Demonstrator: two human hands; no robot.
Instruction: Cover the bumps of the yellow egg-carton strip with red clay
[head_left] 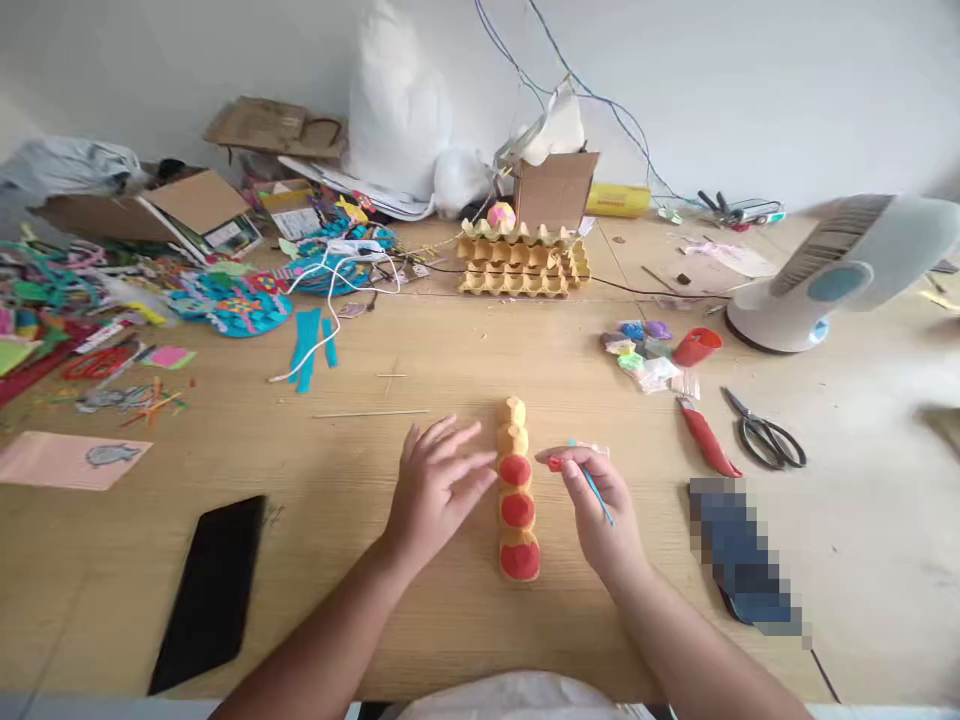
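Observation:
In front of me lies a strip of egg carton [513,438] with its cups in a row. The three nearest cups carry a red covering [517,511]; the far ones are plain yellowish. My left hand [442,485] hovers at the strip's left side, fingers spread, the tips close to the third cup. On the right side, my right hand [604,505] pinches a small red lump [555,464] that looks like modelling clay. A thin blue stick [598,494] also rests in that hand, slanting across the fingers.
To the right lie a red utility knife [705,437], scissors [765,430], a red cup [697,346] and bagged coloured clay [637,350]. A white fan [832,270] stands behind. More egg carton [517,270] sits at the back; a black tablet [214,590] lies at left.

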